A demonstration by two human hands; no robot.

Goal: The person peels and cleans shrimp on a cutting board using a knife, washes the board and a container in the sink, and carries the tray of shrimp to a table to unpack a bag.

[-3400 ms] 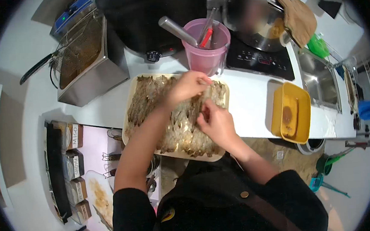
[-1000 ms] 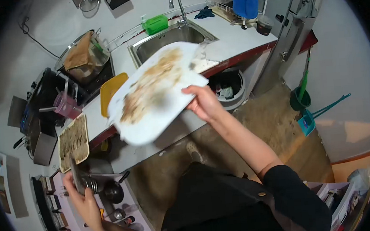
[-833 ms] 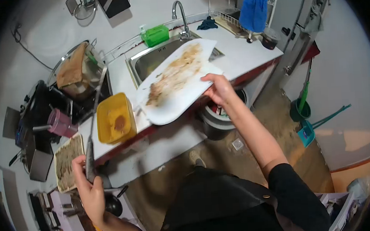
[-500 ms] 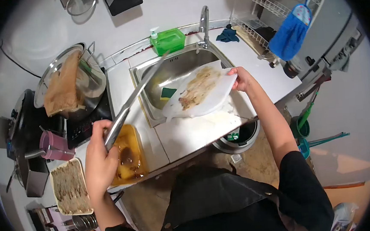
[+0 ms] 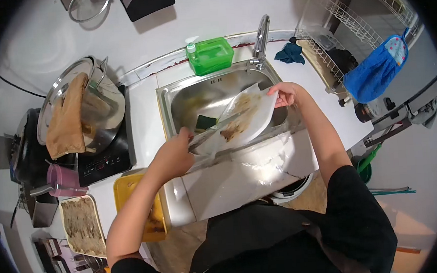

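Note:
My right hand (image 5: 287, 94) grips the upper right end of a white cutting board (image 5: 258, 126), which is smeared with brown residue and tilted over the steel sink (image 5: 180, 101). My left hand (image 5: 175, 154) is closed round the handle end of a long knife (image 5: 218, 129). The knife's blade crosses in front of the board. A dark green and yellow sponge (image 5: 206, 122) lies in the sink, left of the board. Below my left forearm, a yellow container (image 5: 125, 186) stands on the counter, partly hidden by the arm.
Behind the sink are a green soap dispenser box (image 5: 212, 56), a faucet (image 5: 261, 39) and a dark cloth (image 5: 290, 54). At left stand a pot with a brown cloth (image 5: 70, 116), a pink bucket (image 5: 64, 178) and a tray of shrimp (image 5: 83, 224). A wire rack (image 5: 344, 21) stands right.
Both hands left the shrimp tray and came to hold the knife and the board. The view has swung to the sink, with the board lower over it and the knife brought across the board.

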